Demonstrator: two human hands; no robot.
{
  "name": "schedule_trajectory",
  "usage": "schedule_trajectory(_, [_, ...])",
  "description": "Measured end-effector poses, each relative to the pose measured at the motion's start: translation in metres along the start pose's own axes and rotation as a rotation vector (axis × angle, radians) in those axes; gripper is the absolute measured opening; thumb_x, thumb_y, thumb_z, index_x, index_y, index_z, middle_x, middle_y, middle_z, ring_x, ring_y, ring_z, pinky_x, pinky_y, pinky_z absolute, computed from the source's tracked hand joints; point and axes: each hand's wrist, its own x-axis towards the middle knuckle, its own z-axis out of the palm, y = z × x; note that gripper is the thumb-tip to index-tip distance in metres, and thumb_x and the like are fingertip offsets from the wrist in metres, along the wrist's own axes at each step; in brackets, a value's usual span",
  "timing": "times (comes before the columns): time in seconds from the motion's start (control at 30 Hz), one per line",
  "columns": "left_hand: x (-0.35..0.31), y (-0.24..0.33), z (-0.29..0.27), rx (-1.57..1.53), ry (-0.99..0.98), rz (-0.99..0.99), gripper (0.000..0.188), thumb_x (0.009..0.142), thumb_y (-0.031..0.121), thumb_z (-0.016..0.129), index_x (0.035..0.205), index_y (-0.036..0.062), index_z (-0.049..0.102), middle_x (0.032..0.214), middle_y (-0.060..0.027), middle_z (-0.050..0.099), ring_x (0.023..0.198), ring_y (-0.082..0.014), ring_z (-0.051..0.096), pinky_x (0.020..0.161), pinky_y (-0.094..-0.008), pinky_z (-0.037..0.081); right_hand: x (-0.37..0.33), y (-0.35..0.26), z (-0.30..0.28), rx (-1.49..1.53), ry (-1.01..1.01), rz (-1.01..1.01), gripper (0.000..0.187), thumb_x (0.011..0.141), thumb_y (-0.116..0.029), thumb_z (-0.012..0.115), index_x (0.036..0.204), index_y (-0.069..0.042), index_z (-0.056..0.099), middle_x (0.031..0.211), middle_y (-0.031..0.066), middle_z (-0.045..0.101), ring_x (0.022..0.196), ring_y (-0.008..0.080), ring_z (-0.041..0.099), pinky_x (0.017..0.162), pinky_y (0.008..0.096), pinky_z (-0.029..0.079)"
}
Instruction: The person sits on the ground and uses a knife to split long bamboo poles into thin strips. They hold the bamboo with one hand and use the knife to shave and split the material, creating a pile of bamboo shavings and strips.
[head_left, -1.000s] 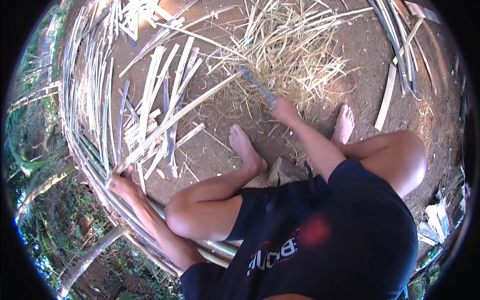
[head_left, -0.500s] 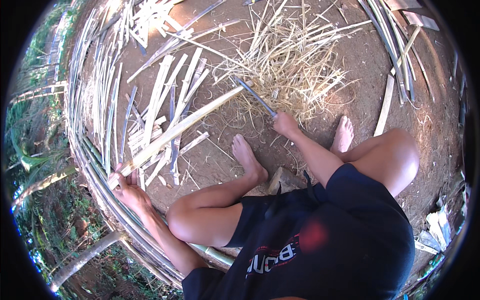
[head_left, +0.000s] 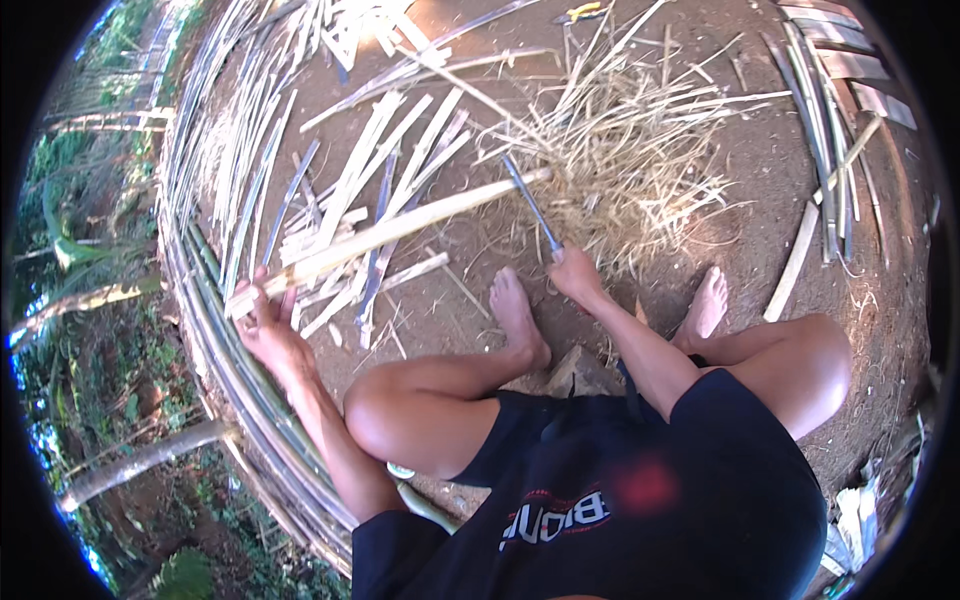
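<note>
Left hand (head_left: 268, 325) grips a long bamboo strip (head_left: 400, 228) — right hand (head_left: 575, 272) holds a blade (head_left: 530, 205) (against its far end).

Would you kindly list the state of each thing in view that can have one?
Left hand: closed around the near end of the long bamboo strip.
Long bamboo strip: raised off the ground at the held end, far end at the knife.
Right hand: gripping the knife.
Knife: blade at the strip's far end.
Shavings pile: loose on the dirt.
Split strips: lying scattered flat.
</note>
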Motion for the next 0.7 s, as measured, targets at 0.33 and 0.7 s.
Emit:
schedule_trajectory(0.33, [-0.035,0.025,0.014,0.092,-0.034,0.131,0.028,0.097,0.012,0.052,0.119,-0.0008,0.04,0.115,-0.0238,0.061,0.09,-0.0242,0.067,0.068,-0.0303,0.062,-0.063,-0.095,-0.017,-0.056,-0.18,-0.447,0.012,0.083,-0.009,0.056,0.093,-0.003,0.054,0.066,0.0211,0.063,0.062,0.0352,0.066,0.059,0.0479,0.053])
schedule_trajectory(0.7, [-0.043,0.028,0.019,0.147,-0.058,0.129,0.027,0.099,0.015,0.048,0.12,0.001,0.037,0.117,-0.0218,0.06,0.102,-0.0266,0.063,0.072,-0.0332,0.062,-0.022,-0.038,-0.029,-0.052,-0.113,-0.137,0.017,0.081,-0.008,0.057,0.096,-0.002,0.056,0.08,0.0209,0.066,0.073,0.0372,0.066,0.074,0.0481,0.051])
